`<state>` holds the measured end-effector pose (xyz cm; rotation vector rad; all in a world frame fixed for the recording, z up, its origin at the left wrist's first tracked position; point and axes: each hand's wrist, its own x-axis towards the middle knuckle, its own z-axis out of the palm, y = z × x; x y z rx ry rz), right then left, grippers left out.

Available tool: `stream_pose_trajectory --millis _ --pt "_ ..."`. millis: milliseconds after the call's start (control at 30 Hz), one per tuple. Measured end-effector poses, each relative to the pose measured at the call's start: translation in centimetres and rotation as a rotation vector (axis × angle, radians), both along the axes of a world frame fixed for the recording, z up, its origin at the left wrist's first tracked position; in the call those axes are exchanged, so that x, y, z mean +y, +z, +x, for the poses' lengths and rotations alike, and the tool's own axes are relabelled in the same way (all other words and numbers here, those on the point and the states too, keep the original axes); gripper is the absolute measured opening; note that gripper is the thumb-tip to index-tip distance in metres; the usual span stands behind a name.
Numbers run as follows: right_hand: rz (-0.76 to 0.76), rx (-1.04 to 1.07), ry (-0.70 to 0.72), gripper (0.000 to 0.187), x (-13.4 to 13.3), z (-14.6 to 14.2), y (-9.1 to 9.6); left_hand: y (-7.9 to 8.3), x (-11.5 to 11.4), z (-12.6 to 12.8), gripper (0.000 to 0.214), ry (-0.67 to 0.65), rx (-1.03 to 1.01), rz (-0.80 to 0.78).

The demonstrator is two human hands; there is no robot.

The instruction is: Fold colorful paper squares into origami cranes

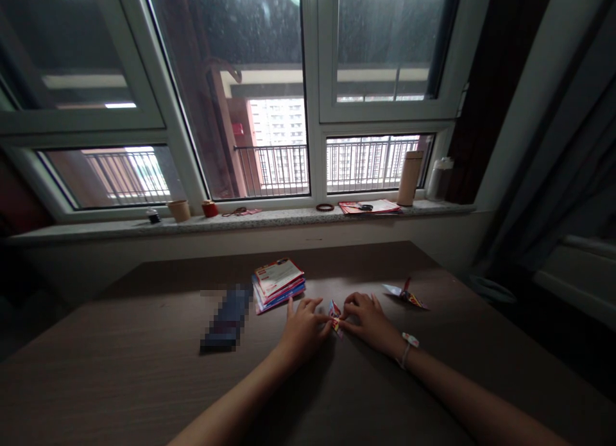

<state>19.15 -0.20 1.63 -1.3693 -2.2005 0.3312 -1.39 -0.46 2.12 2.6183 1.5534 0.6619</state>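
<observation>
Between my two hands is a small piece of folded, colourful printed paper [335,310], held just at the tabletop. My left hand [304,324] pinches its left side with thumb and forefinger. From the other side, my right hand [368,319] grips it in a similar pinch, the other fingers curled. A folded paper crane [407,294] with a pale pointed end and a red upright tip lies to the right of my right hand. Beyond my left hand sits a stack of printed paper sheets [279,282] with red and blue edges.
A dark pixelated object [227,321] lies left of the stack on the brown table [120,343]. On the windowsill [283,219] stand a paper cup [179,210], a red spool [210,208], a tan bottle [409,178] and a clear bottle [439,179]. Scissors [366,207] rest on papers there.
</observation>
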Motion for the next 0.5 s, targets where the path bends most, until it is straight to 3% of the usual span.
stream_pose_trajectory --millis 500 --pt "0.007 0.006 0.0 0.035 0.17 0.11 -0.79 -0.81 0.55 -0.32 0.018 -0.054 -0.129 -0.02"
